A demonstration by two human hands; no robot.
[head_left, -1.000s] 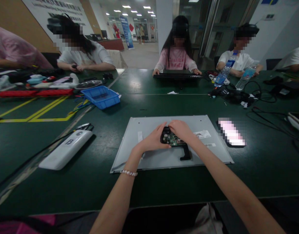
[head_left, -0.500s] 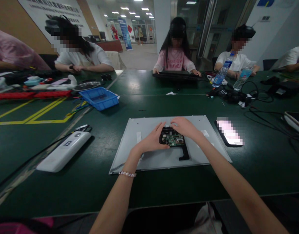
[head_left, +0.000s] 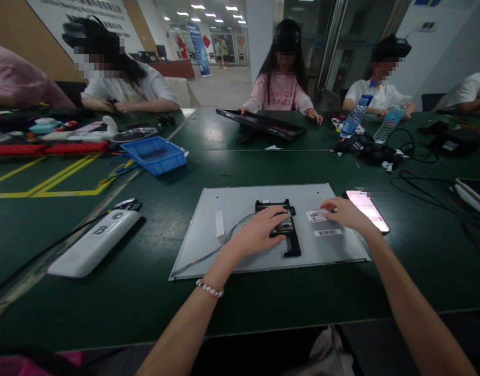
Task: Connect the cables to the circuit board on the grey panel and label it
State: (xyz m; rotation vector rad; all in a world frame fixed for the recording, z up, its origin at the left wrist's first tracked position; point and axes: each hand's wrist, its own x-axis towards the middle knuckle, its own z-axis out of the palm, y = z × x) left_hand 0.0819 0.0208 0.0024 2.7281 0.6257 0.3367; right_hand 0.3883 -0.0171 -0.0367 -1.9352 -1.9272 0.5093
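A flat grey metal panel [head_left: 200, 224] lies on the green table. On it sits a black bracket [head_left: 292, 246] with a green circuit board [head_left: 285, 226]. My left hand [head_left: 257, 232] reaches over the board, fingers at its upper side and thumb at its lower edge, gripping it and hiding its left part. A thin grey cable [head_left: 208, 255] runs from under that hand to the panel's near left corner. My right hand [head_left: 347, 214] hovers over the panel's right edge by a white label [head_left: 315, 216], fingers loosely bent and apart, holding nothing visible.
A lit phone [head_left: 367, 210] lies right of the panel; a white power bank [head_left: 94, 243] with a cable lies left. Farther off are a blue tray [head_left: 155, 155], bottles [head_left: 357, 112] and tangled cables. Across the table, a person in pink handles a dark flat screen [head_left: 263, 124].
My right hand has left the bracket and moved right toward the panel's edge. My left hand has shifted right across the board. The person opposite has tilted the dark screen.
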